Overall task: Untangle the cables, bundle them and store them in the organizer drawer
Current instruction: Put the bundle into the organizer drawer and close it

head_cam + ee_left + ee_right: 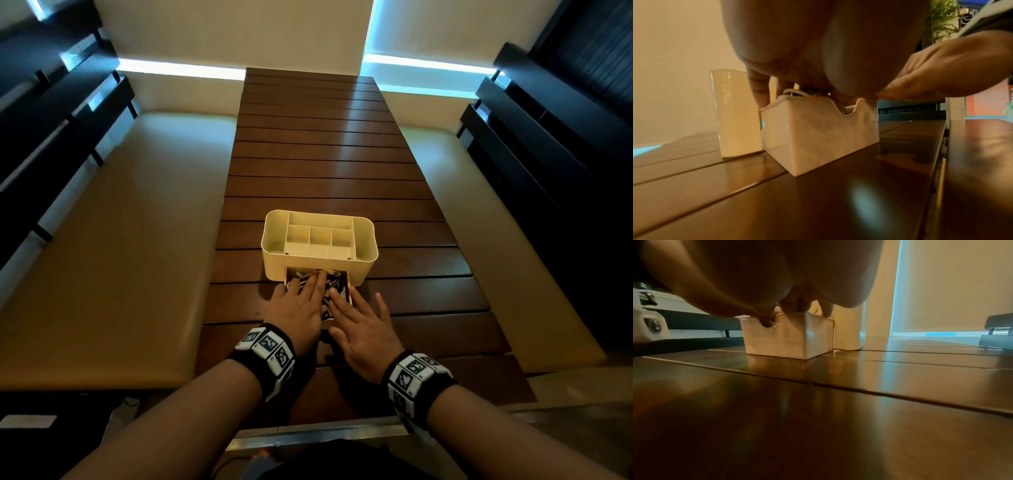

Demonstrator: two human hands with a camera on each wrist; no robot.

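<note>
The cream organizer (274, 245) stands on the slatted wooden table (325, 154), its drawer (350, 291) pulled out toward me. Black and white cables (335, 283) fill the drawer. My left hand (305, 298) lies flat over the drawer's left side, fingers stretched toward the organizer body and pressing on the cables. My right hand (359, 318) lies flat over the drawer's near right part. In the left wrist view a white cable loop (792, 92) pokes above the drawer front (818, 133) under my fingers. In the right wrist view my fingertips (789, 306) dip over the drawer (785, 339) rim at its notch.
The organizer's top compartments (320, 236) hold nothing I can see. Padded benches (102, 240) run along both long sides of the table, with dark slatted backs (565, 154) behind them. The table's near edge (318, 435) is just below my wrists.
</note>
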